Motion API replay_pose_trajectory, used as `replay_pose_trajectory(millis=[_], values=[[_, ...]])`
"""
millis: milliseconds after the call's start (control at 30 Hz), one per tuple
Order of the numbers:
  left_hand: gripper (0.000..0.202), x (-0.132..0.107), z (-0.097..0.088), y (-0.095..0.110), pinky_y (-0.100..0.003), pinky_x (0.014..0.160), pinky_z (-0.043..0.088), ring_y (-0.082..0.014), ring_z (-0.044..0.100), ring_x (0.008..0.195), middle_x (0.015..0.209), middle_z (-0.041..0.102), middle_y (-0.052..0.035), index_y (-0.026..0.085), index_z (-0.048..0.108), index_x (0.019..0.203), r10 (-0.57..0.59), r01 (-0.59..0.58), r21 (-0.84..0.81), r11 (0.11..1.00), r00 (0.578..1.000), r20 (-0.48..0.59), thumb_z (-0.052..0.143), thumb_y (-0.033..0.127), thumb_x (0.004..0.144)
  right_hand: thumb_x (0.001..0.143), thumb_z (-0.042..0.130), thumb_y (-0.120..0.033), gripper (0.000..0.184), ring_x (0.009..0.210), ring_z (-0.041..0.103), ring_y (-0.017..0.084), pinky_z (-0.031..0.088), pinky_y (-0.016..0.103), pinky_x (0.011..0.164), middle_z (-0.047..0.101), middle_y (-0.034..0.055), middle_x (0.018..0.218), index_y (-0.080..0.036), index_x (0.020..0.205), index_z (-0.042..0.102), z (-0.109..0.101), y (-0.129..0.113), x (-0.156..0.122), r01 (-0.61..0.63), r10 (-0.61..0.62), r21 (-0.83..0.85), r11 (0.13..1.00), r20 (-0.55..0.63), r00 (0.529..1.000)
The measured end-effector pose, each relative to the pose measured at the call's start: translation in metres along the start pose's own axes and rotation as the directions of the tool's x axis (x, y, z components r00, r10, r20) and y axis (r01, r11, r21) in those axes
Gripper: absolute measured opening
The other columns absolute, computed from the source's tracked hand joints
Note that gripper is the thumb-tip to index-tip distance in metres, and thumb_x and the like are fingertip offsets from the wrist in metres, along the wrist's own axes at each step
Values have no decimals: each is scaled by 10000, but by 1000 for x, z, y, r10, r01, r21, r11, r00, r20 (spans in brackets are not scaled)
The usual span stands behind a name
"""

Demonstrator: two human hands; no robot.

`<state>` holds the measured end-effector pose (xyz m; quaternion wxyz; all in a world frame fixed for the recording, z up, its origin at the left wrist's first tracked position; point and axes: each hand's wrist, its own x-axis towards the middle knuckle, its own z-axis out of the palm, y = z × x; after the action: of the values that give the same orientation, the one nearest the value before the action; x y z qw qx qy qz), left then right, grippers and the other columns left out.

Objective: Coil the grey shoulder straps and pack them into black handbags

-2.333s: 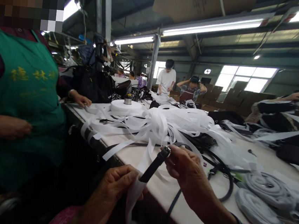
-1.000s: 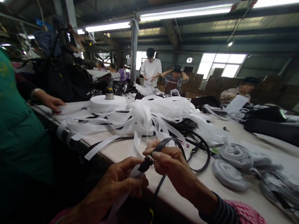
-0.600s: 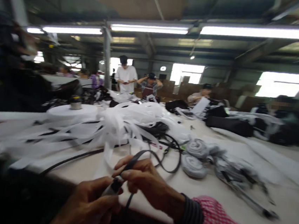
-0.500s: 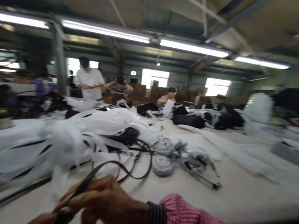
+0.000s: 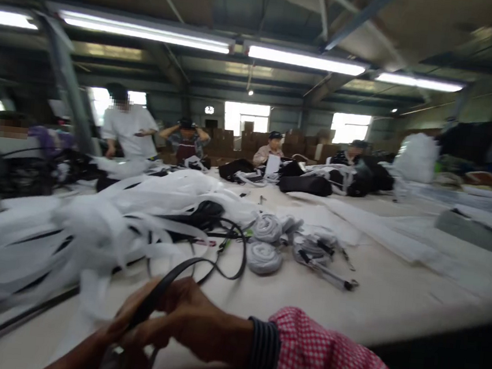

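We held our right hand [image 5: 192, 318] fingers bent, thumb pressed toward them, its sleeved forearm [image 5: 329, 355] slanting to the lower right; our left hand [image 5: 81, 357] showed only partly, dim, at the bottom edge.

Mixed exposure. Tube lights [image 5: 305, 60] from 10 to 2 o'clock clip to white; windows [image 5: 246, 118] at 10, 12 and 2 blown out too. Roof [image 5: 245, 10] around 12 dim, murky. Table [image 5: 392, 297] evenly lit, soft shadows; area past its edge at 4 near black. Right hand [image 5: 193, 319] at 7 shaded and soft; strap [image 5: 164, 287] in it slightly smeared. White strips [image 5: 88, 233] at 8 badly blurred, coils [image 5: 264, 259] at 5 crisper. Post [image 5: 63, 74] at 10 leans, looks like wide-lens stretch.
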<state>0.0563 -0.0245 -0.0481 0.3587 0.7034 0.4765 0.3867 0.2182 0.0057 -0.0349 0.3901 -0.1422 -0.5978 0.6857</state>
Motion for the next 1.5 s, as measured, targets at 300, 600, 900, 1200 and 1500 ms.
replay_pose_trajectory(millis=[300,600,900,1200,1500], values=[[506,-62,-23,6,-230,634,478,-136,631,664,885,749,-55,250,608,1376,-133,205,-559,803,977,167,736,369,901,831,716,-206,145,825,547,133,392,237,634,617,59,1180,-200,943,809,1,-23,-7,-4,6,-31,1000,47,999],[282,-58,-31,12,-182,551,397,-96,576,592,779,721,-60,127,758,948,-141,154,-600,785,988,70,745,404,899,817,690,-198,247,755,574,150,442,261,674,644,29,885,-213,1043,789,29,-19,5,-93,104,-120,988,87,991],[452,-64,-48,1,-199,591,371,-103,531,610,682,656,-57,101,774,882,-140,59,-547,835,984,-107,596,504,986,766,797,-494,389,631,444,95,271,171,449,643,65,868,-135,915,814,-2,-53,36,-61,126,180,982,-381,916],[373,-61,-50,23,-232,660,485,-164,676,679,806,772,-106,112,777,804,-270,56,-653,755,935,-231,719,468,898,932,589,-426,361,740,526,157,341,221,534,697,110,918,-157,996,821,24,-93,55,84,-108,-211,974,-103,989],[266,-45,-62,56,-240,668,512,-154,663,679,779,747,-44,164,774,861,-132,-165,-476,864,838,-529,705,412,928,1027,518,-277,277,1026,608,188,473,296,836,644,52,1227,-223,1100,780,67,-94,73,399,-226,-491,774,374,899]])
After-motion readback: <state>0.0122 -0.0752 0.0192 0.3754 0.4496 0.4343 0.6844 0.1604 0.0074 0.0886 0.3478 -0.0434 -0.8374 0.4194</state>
